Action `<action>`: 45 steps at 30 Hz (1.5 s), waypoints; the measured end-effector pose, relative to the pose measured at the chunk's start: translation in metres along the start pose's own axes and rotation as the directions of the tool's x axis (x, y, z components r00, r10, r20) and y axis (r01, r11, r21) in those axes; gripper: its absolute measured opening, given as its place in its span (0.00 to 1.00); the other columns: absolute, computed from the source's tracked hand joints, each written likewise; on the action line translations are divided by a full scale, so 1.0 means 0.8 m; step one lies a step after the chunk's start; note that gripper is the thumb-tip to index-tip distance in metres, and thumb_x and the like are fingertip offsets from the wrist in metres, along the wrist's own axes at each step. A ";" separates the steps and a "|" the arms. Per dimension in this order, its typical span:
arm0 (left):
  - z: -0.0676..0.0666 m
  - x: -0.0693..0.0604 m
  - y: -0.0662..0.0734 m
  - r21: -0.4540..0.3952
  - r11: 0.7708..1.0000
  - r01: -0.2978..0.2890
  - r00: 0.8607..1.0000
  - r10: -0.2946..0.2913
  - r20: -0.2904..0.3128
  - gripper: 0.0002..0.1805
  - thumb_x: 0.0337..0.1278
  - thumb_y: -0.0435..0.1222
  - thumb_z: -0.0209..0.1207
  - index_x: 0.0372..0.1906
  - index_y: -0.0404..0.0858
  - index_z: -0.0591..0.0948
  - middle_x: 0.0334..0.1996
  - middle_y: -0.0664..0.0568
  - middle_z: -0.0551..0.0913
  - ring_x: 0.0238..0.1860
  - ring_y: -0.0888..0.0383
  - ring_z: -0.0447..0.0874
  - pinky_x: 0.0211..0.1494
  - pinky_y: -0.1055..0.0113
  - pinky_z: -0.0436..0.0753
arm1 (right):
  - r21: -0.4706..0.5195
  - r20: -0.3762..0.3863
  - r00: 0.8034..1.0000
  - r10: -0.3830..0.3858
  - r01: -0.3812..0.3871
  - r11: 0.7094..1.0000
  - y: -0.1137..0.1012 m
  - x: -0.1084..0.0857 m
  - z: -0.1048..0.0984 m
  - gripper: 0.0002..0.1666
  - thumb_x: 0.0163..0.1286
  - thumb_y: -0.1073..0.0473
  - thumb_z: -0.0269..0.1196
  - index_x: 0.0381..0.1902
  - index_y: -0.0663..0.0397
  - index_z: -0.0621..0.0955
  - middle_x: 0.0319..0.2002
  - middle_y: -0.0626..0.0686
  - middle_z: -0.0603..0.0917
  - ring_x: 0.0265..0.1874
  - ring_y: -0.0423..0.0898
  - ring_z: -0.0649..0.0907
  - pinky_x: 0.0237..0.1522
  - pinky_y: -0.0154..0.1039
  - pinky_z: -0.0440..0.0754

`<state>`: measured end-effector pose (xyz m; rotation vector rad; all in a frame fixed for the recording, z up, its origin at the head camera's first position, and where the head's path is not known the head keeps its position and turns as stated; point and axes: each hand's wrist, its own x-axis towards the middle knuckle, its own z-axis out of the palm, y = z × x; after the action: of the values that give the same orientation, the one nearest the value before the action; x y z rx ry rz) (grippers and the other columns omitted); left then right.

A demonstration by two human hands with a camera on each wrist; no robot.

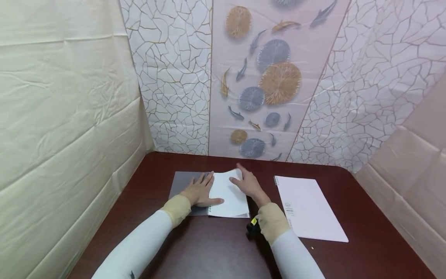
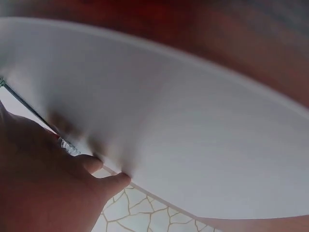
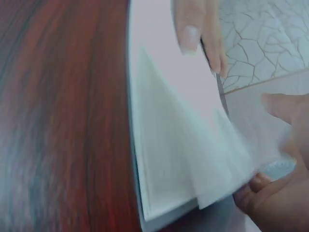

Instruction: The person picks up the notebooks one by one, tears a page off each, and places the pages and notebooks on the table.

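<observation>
An open spiral notebook (image 1: 228, 197) lies on the table, its dark grey cover (image 1: 181, 182) folded out to the left. My left hand (image 1: 200, 192) rests across the binding with fingers spread, thumb on the white page. At the notebook's far right corner is my right hand (image 1: 249, 184), thumb and index finger apart. In the right wrist view a loose sheet (image 3: 212, 150) lifts off the pages beneath, its edge touching the lower fingers of the right hand (image 3: 285, 174); motion blurs them. The left wrist view shows the left hand (image 2: 53, 179) against the white page (image 2: 193, 121).
A second white spiral pad (image 1: 313, 207) lies to the right on the dark red table (image 1: 216, 248). Beside my right wrist is a small black object with a yellow label (image 1: 253, 222), partly hidden by the sleeve. A patterned backdrop (image 1: 258, 77) stands behind the table.
</observation>
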<state>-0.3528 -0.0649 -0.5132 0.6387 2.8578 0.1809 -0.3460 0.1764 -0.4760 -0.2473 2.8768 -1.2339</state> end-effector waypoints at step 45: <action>0.007 0.015 -0.005 -0.020 0.999 0.035 0.998 -0.034 0.046 0.75 0.44 0.90 0.39 0.87 0.45 0.37 0.86 0.56 0.28 0.86 0.45 0.30 0.81 0.31 0.42 | 0.214 -0.043 0.999 -0.015 0.024 0.977 0.038 0.005 0.013 0.22 0.81 0.52 0.63 0.64 0.60 0.84 0.51 0.56 0.89 0.44 0.48 0.86 0.53 0.51 0.83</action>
<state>-0.3641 -0.0630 -0.5213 0.5815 2.8174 0.1885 -0.3535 0.1885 -0.5049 -0.2503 2.7488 -1.5558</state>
